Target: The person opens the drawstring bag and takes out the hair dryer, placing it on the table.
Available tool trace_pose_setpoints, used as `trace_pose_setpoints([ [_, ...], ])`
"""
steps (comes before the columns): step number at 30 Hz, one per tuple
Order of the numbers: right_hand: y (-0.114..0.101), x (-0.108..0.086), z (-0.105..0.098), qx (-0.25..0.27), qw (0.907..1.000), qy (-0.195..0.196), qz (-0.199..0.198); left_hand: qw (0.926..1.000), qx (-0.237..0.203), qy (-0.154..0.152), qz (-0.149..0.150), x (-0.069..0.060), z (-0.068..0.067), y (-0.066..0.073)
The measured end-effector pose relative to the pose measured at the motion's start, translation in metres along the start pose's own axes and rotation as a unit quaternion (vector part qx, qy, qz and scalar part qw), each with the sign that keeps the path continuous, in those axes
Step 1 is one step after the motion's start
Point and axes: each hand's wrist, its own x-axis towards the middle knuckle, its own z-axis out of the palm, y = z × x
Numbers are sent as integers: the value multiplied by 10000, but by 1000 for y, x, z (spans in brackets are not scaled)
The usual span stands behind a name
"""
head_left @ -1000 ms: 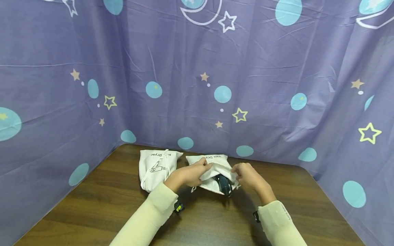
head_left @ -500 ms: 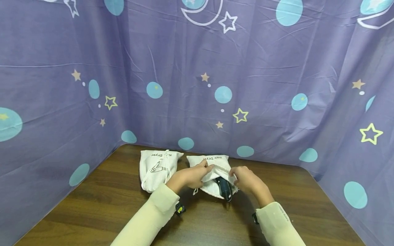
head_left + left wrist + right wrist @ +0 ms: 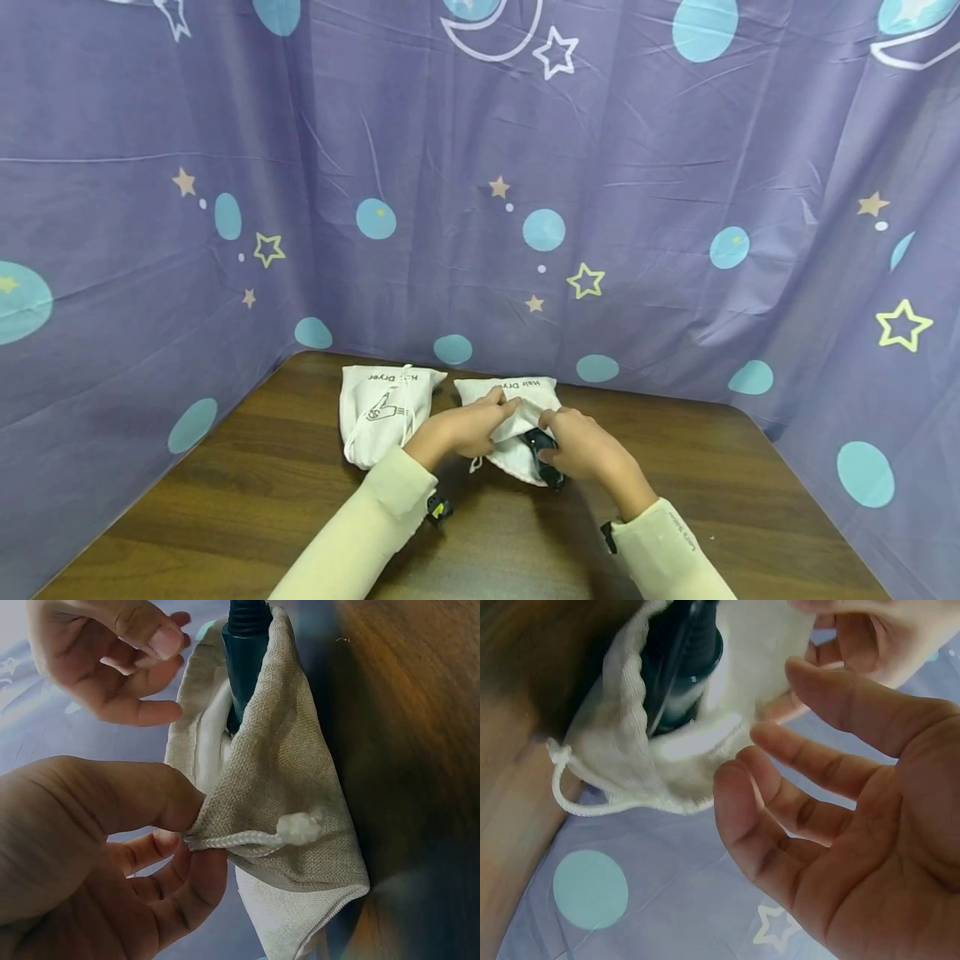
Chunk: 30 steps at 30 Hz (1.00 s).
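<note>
A white drawstring cloth bag [image 3: 536, 386], printed "Hair Dryer", lies on the table with its mouth toward me. From the mouth sticks the dark green handle of a hair dryer [image 3: 245, 667], with its ridged cord end; the rest is hidden inside. My left hand [image 3: 472, 427] pinches the bag's rim between thumb and fingers at the left, beside the knotted drawstring [image 3: 298, 828]. My right hand [image 3: 588, 450] hovers over the right of the opening, close to the handle. Its fingers [image 3: 817, 765] are loosely bent and hold nothing in the right wrist view.
A second white "Hair Dryer" bag [image 3: 386, 408], with its cord lying across it, rests left of the first. Both are toward the back of the brown wooden table [image 3: 510, 542]. A purple curtain [image 3: 465, 167] with stars and moons hangs behind and at the sides.
My right hand has let go of the bag's right rim and moved left, over the handle. The handle showed further out of the mouth half a second ago than before. My left hand stays at the rim.
</note>
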Motion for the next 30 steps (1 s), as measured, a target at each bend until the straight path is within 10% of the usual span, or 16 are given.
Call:
trace_pose_setpoints([
  [10,-2,6,18,-46,9985,362,413,10000,13,-37,22,1,-1,-2],
  [30,7,10,28,44,9937,-129,1109,9999,-90,-66,102,-2,-2,4],
])
